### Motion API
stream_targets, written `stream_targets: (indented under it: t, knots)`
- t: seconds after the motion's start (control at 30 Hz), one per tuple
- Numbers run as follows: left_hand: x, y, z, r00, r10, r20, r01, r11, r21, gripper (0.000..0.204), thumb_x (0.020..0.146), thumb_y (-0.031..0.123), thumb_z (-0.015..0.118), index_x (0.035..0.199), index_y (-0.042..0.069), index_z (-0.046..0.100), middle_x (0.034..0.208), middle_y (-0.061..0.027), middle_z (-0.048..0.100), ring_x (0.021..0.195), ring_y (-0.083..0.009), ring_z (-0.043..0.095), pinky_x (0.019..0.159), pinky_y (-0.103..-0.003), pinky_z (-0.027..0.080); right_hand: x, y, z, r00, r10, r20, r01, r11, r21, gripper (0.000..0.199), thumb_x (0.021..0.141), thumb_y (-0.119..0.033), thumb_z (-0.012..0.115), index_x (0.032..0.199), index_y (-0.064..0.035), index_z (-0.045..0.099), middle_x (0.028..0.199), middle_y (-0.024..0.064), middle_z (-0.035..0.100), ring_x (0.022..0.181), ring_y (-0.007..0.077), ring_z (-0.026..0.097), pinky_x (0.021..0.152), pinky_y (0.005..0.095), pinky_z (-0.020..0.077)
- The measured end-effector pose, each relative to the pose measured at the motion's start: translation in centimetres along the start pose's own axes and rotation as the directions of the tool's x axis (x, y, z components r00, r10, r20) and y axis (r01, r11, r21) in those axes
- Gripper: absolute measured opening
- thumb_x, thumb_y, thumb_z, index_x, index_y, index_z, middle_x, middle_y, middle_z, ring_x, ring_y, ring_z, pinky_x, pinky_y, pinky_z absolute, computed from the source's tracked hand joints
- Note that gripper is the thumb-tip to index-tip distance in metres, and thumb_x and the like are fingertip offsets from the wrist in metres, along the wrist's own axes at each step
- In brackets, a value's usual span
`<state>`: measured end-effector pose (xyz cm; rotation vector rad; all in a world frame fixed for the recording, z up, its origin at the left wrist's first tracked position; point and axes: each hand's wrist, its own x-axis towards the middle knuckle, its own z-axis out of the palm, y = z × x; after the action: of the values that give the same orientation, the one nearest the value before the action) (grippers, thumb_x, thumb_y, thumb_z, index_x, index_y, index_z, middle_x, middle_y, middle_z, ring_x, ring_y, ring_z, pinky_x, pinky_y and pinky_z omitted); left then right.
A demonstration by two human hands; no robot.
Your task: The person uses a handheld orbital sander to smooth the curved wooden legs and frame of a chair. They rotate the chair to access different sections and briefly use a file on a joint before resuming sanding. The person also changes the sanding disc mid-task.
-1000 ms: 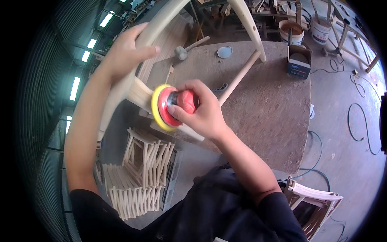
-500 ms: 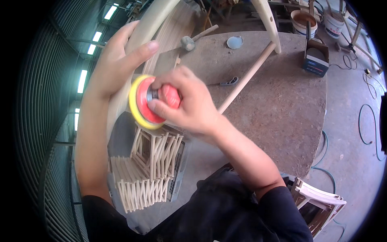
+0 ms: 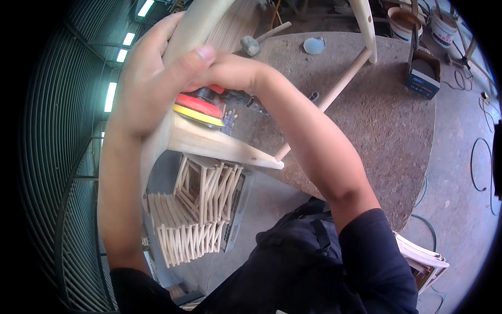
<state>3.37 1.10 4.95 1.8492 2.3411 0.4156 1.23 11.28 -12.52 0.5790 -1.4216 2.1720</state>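
Note:
A pale wooden chair frame (image 3: 222, 144) lies on the brown work table (image 3: 376, 125), its legs joined by a round stretcher (image 3: 345, 78). My left hand (image 3: 151, 89) is wrapped round a thick rail at its upper left, thumb lying across the near side. My right hand (image 3: 227, 69) grips a sander (image 3: 201, 104) with a red body and a yellow-edged pad. The pad is tilted close above the corner where rail and leg meet; whether it touches the wood I cannot tell. My left thumb partly covers my right fingers.
A mallet (image 3: 250, 46) and a pale round disc (image 3: 315, 46) are at the table's far side. An open box (image 3: 423, 76) stands at the right edge, buckets (image 3: 405, 23) beyond it. Slender wooden frames (image 3: 201, 209) are stacked below left. A green hose (image 3: 426, 225) runs along the floor.
My right hand has swung the sander down and turned it, so its pad now faces downward. The near chair leg has come into sight. My left hand keeps its hold.

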Motion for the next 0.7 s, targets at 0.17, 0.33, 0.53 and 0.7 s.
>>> stream_targets:
  t: [0.17,0.33,0.53,0.7]
  knots:
    - [0.1,-0.1,0.0,1.0,-0.017,0.005,0.017,1.0,-0.006,0.068,0.096,0.036,0.071,0.148,-0.003,0.052,0.127,-0.0142,0.066,0.115,-0.0181,0.062,0.099,-0.033,0.048,-2.6,-0.6,0.1,0.994,0.048,-0.1,-0.047,0.999,0.013,0.034,0.086,-0.033,0.081,0.106,-0.0058,0.076,0.102,0.0051,0.075,0.093,0.0175,0.069,0.079,0.0324,0.0551]
    - [1.0,-2.2,-0.5,0.997,0.035,-0.065,-0.03,0.996,0.079,0.071,0.093,0.045,0.071,0.14,-0.005,0.056,0.124,-0.0197,0.068,0.118,-0.0282,0.066,0.102,-0.04,0.05,-8.0,-1.8,4.6,0.831,-0.396,-0.39,0.148,0.834,-0.531,0.037,0.083,-0.032,0.085,0.105,-0.0065,0.069,0.096,0.0052,0.069,0.086,0.0205,0.066,0.076,0.0349,0.0556]
    - [4.1,-3.9,-0.2,0.971,-0.135,-0.199,0.207,0.893,0.4,0.057,0.087,0.027,0.071,0.134,-0.003,0.058,0.119,-0.0221,0.068,0.112,-0.0333,0.067,0.097,-0.043,0.051,-11.1,-1.8,13.8,0.859,-0.476,-0.188,0.166,0.607,-0.777,0.044,0.076,-0.029,0.087,0.114,-0.0175,0.067,0.108,0.0105,0.064,0.093,0.0327,0.069,0.076,0.0442,0.0581]
    - [3.3,-6.4,-1.5,0.974,-0.07,-0.214,0.129,0.952,0.276,0.056,0.081,0.012,0.066,0.134,-0.001,0.061,0.11,-0.0194,0.071,0.105,-0.0304,0.069,0.094,-0.04,0.052,-16.2,-0.6,15.1,0.945,-0.119,-0.304,-0.097,0.788,-0.608,0.074,0.073,-0.03,0.09,0.138,-0.0147,0.057,0.12,0.0144,0.065,0.101,0.0387,0.069,0.086,0.0471,0.057]
